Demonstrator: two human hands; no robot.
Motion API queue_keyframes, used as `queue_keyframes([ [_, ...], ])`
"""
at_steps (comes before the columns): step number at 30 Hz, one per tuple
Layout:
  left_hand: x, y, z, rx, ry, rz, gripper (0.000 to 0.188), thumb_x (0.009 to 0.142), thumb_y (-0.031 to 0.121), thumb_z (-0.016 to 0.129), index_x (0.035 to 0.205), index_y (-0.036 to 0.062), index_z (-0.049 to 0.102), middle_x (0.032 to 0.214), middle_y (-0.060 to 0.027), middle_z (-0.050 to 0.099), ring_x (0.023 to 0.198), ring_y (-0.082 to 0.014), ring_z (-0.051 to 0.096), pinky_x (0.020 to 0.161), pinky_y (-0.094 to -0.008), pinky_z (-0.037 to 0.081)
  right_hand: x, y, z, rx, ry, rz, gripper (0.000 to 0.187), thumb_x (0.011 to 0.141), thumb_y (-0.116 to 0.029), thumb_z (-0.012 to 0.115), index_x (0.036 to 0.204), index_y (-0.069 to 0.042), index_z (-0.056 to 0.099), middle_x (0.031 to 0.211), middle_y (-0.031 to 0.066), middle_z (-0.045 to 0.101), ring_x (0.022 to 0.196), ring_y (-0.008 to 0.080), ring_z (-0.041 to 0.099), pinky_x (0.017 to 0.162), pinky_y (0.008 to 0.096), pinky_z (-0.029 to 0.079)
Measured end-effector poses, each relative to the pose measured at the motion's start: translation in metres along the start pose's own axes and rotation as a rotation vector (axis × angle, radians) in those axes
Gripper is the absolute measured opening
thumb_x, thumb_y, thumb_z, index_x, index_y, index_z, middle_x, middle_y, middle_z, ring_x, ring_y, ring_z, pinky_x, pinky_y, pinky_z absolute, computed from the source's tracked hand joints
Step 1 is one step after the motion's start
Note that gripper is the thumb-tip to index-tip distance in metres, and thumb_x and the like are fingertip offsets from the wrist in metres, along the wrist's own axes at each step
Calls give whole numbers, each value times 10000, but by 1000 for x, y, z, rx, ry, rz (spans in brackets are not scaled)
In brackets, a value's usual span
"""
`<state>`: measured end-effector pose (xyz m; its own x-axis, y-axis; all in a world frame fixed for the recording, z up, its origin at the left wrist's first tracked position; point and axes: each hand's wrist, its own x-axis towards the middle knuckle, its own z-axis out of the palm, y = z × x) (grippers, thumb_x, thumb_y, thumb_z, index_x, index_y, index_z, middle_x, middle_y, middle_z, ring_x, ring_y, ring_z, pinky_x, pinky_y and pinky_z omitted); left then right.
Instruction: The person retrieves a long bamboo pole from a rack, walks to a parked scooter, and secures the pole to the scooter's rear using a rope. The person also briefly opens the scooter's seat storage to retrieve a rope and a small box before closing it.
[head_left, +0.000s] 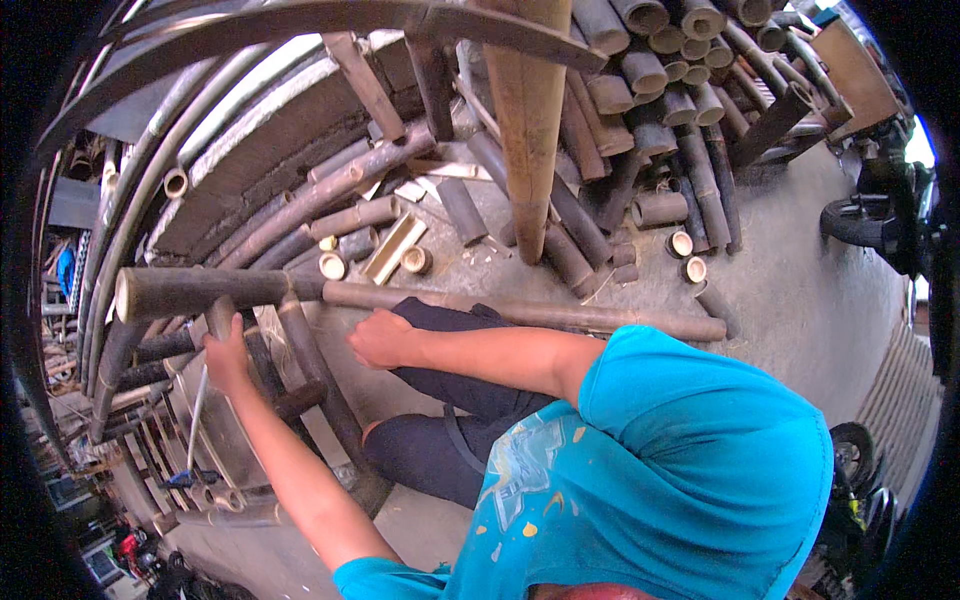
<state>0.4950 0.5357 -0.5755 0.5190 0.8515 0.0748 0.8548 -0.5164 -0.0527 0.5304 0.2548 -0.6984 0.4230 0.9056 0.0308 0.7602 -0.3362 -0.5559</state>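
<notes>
A long brown bamboo pole (620, 320) is stretching across the middle of the scene and reaching out to the right. Lined up with its left end, a thick dark bamboo tube (215, 290) is lying almost level; whether the two are joining, I can't tell. That tube is sitting just beyond the left hand (228, 360) and off to the left of the right hand (378, 340), its long axis running left to right, its pale cut end facing left. Now the hands: the right is curling into a loose fist just below the pole, by a dark trouser leg (440, 385), its contents hidden. The left is wrapping its fingers around a short brown bamboo piece (219, 315), which is pointing upward, leaning slightly left, its top end overlapping the tube's lower edge.
</notes>
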Motion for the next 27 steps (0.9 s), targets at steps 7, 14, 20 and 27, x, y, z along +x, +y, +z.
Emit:
queue_keyframes([
  [7, -4, 4, -6, -18, -5, -10, 883, 781, 735, 601, 1294, 19, 535, 1182, -277, 649, 1105, -446, 622, 938, -534, 481, 3, 28, -26, -38, 22, 98, 240, 809, -258, 637, 798, -25, 691, 739, 186, 702, 717, 361, 712, 647, 476, 555],
  [14, -8, 7, -10, -21, -2, -4, 875, 757, 718, 634, 1255, 2, 567, 1185, -273, 651, 1110, -435, 623, 941, -514, 481, -9, 47, -40, -41, 232, 144, 272, 832, -301, 641, 818, -33, 688, 719, 178, 682, 685, 357, 691, 679, 474, 546],
  [20, -11, 9, -11, -54, 2, 8, 899, 760, 710, 637, 1279, -21, 555, 1182, -285, 647, 1117, -435, 618, 944, -514, 478, -29, 54, -55, 31, 458, 101, 300, 839, -317, 637, 843, -22, 691, 835, 185, 692, 761, 356, 690, 696, 480, 549],
  [27, -18, 1, -12, -77, 100, 55, 856, 781, 694, 634, 1228, -32, 561, 1140, -295, 655, 1076, -454, 628, 920, -524, 485, -41, 115, -39, 757, 698, 322, 244, 885, -286, 640, 940, -58, 707, 896, 151, 716, 833, 300, 697, 747, 407, 535],
])
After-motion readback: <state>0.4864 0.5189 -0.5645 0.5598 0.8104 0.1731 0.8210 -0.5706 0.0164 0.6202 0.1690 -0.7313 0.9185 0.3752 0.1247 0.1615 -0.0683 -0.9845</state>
